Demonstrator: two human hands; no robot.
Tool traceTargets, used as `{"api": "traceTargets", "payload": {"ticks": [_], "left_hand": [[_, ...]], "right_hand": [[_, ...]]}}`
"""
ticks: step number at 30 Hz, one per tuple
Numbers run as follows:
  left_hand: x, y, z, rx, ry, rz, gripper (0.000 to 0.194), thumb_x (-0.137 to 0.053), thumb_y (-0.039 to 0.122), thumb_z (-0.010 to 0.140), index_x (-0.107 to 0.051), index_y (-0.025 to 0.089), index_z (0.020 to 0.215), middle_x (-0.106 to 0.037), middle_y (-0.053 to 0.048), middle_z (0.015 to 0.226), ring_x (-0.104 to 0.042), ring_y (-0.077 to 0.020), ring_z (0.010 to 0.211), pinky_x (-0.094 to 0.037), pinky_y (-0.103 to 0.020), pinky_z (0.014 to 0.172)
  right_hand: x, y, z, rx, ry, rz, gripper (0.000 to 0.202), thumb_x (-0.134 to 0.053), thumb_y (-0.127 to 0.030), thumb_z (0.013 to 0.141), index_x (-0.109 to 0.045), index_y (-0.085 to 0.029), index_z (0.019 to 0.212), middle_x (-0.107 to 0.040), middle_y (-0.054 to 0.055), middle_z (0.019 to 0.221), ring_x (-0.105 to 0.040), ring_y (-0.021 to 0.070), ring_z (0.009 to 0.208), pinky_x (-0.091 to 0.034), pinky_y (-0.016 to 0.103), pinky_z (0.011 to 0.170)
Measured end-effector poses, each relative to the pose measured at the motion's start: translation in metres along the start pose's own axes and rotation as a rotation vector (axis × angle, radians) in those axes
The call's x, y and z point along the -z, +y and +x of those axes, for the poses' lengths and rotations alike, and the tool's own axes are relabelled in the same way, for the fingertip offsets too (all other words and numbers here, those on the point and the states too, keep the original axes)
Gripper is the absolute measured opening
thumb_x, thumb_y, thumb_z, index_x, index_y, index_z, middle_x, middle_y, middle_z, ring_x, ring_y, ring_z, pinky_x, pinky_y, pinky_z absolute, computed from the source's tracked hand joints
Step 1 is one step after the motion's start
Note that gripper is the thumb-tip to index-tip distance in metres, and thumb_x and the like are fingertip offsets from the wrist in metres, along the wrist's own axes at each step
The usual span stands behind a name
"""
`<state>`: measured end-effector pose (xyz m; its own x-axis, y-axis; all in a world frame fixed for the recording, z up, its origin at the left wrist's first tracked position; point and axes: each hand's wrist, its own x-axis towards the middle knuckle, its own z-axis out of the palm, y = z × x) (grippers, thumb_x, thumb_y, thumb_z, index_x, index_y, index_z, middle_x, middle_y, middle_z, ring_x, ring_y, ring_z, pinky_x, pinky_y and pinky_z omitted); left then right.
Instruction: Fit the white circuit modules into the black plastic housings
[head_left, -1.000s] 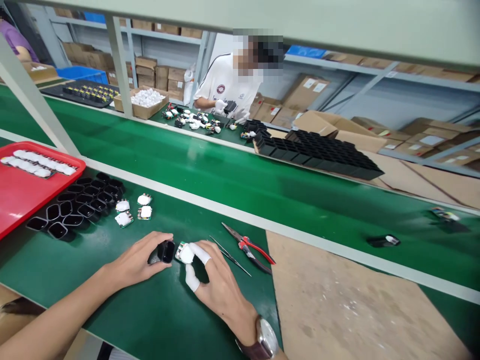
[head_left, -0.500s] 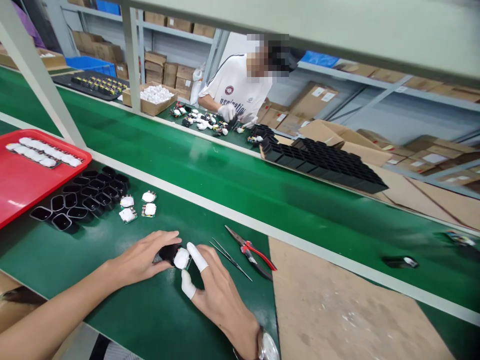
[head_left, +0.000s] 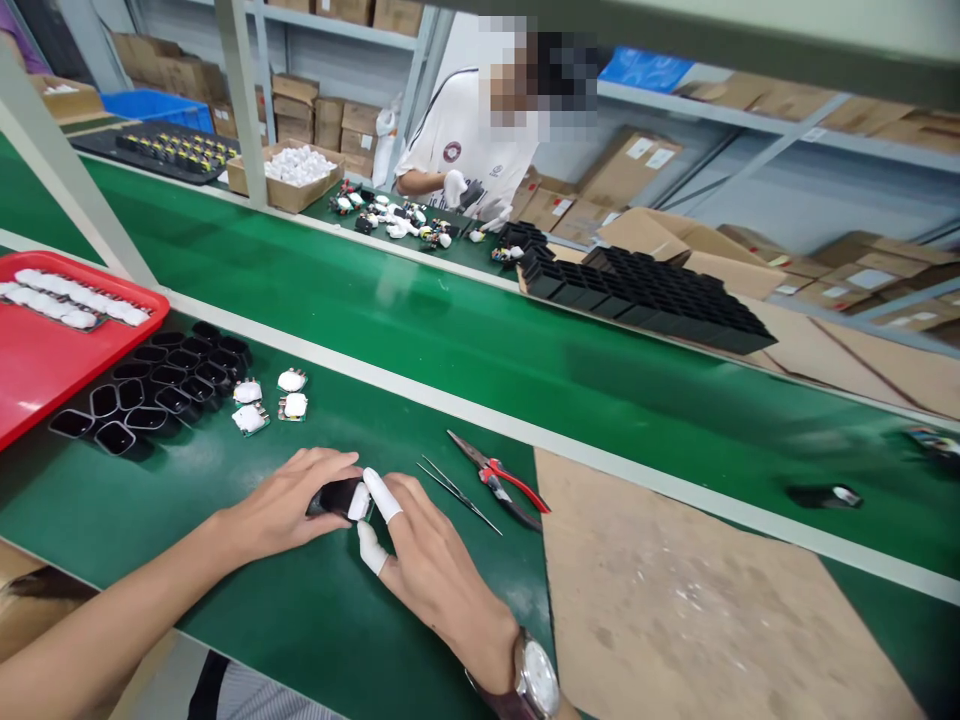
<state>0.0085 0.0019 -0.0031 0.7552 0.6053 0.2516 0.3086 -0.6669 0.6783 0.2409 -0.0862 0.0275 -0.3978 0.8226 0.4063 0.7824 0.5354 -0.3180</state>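
My left hand (head_left: pixel 289 500) is wrapped round a black housing (head_left: pixel 335 498) lying on its side above the green table. At its right end sits a circuit board with a white top (head_left: pixel 360 501), partly inside the opening. My right hand (head_left: pixel 420 550), with white covers on thumb and index finger, pinches that board from the right. Four-sided black housings (head_left: pixel 116 438) stand open side up at the left, and several white-topped boards (head_left: pixel 249 418) lie beside them. Tweezers (head_left: pixel 459 495) and red-handled pliers (head_left: pixel 499 485) rest right of my hands.
A red tray (head_left: pixel 67 370) with white-topped boards is at the left. Cardboard (head_left: pixel 675 590) covers the right front. Beyond the green belt (head_left: pixel 450 330), a gloved person (head_left: pixel 472 150) works near stacked black housings (head_left: pixel 645 300). A slanted post (head_left: pixel 75 170) rises at left.
The white-topped board has moved left, farther into the black housing, and my right hand has moved with it. The dark pieces on the belt have shifted right in view.
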Motion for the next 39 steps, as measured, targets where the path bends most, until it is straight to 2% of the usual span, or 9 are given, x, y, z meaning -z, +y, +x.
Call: {"api": "traceTargets", "payload": {"ticks": [6,9,13,19,24,28,30,35,39], "left_hand": [[0.000,0.001,0.000,0.065,-0.025,-0.111,0.083,-0.076,0.032,0.096,-0.024,0.035,0.161,-0.068,-0.007,0.143,-0.064,-0.0272,0.129,-0.047,-0.052,0.116],[-0.001,0.004,0.000,0.103,-0.073,-0.158,0.080,-0.073,0.030,0.097,-0.024,0.035,0.160,-0.066,-0.007,0.146,-0.065,-0.0262,0.131,-0.046,-0.050,0.118],[-0.002,0.007,-0.001,0.137,-0.061,-0.182,0.068,-0.069,0.023,0.097,-0.034,0.031,0.154,-0.068,-0.008,0.143,-0.068,-0.0243,0.128,-0.056,-0.042,0.108],[-0.004,0.005,0.002,-0.167,0.063,-0.121,0.024,-0.063,0.010,0.098,-0.065,0.023,0.118,-0.072,-0.010,0.126,-0.073,-0.0221,0.111,-0.061,-0.034,0.096],[-0.004,0.002,0.006,-0.219,0.094,-0.160,0.022,-0.065,0.008,0.098,-0.069,0.022,0.114,-0.073,-0.013,0.124,-0.074,-0.0233,0.108,-0.062,-0.035,0.090],[-0.003,0.000,0.008,-0.237,0.084,-0.200,0.020,-0.066,0.008,0.098,-0.069,0.023,0.112,-0.074,-0.013,0.123,-0.074,-0.0234,0.105,-0.062,-0.036,0.087],[-0.003,0.000,0.007,-0.235,0.082,-0.183,0.017,-0.066,0.010,0.099,-0.068,0.022,0.110,-0.074,-0.013,0.122,-0.074,-0.0237,0.105,-0.061,-0.037,0.088],[-0.003,0.010,0.007,-0.224,0.050,-0.048,0.007,-0.063,0.015,0.101,-0.065,0.021,0.100,-0.074,-0.011,0.113,-0.072,-0.0226,0.098,-0.060,-0.035,0.083],[0.011,0.009,0.039,-0.208,0.023,0.120,0.008,-0.063,0.018,0.100,-0.065,0.022,0.093,-0.074,-0.007,0.106,-0.070,-0.0207,0.096,-0.058,-0.032,0.085]], "right_hand": [[0.004,0.008,-0.006,0.014,0.105,0.090,0.052,-0.065,-0.020,0.101,-0.048,-0.019,0.150,-0.066,0.017,0.138,-0.064,0.0320,0.127,-0.061,0.053,0.102],[-0.001,0.010,-0.008,0.049,0.096,0.137,0.040,-0.067,-0.017,0.100,-0.058,-0.021,0.138,-0.065,0.016,0.139,-0.064,0.0309,0.126,-0.062,0.052,0.102],[-0.010,0.009,-0.008,0.041,0.042,0.136,0.032,-0.058,-0.007,0.099,-0.062,-0.018,0.129,-0.060,0.018,0.142,-0.062,0.0303,0.127,-0.062,0.049,0.100],[-0.013,0.008,-0.006,-0.033,0.038,0.147,0.037,-0.053,-0.015,0.104,-0.057,-0.018,0.140,-0.063,0.015,0.120,-0.069,0.0257,0.104,-0.066,0.042,0.085],[-0.015,0.015,-0.006,-0.098,0.008,0.336,0.034,-0.058,-0.020,0.104,-0.059,-0.023,0.138,-0.064,0.012,0.122,-0.068,0.0231,0.108,-0.064,0.040,0.090],[-0.011,0.027,-0.007,-0.148,0.155,0.471,0.035,-0.063,-0.020,0.102,-0.059,-0.025,0.136,-0.068,0.008,0.118,-0.069,0.0201,0.107,-0.062,0.036,0.093],[-0.003,0.035,-0.009,-0.170,0.186,0.357,0.032,-0.061,-0.020,0.103,-0.060,-0.025,0.135,-0.068,0.009,0.119,-0.069,0.0212,0.109,-0.061,0.037,0.093],[0.016,0.061,-0.029,-0.144,0.097,-0.145,0.032,-0.058,-0.027,0.104,-0.064,-0.021,0.134,-0.068,0.015,0.121,-0.071,0.0288,0.105,-0.064,0.046,0.089],[0.015,0.079,-0.055,-0.174,0.077,-0.248,0.034,-0.053,-0.020,0.101,-0.063,-0.021,0.134,-0.069,0.012,0.117,-0.071,0.0292,0.103,-0.063,0.052,0.093]]}}
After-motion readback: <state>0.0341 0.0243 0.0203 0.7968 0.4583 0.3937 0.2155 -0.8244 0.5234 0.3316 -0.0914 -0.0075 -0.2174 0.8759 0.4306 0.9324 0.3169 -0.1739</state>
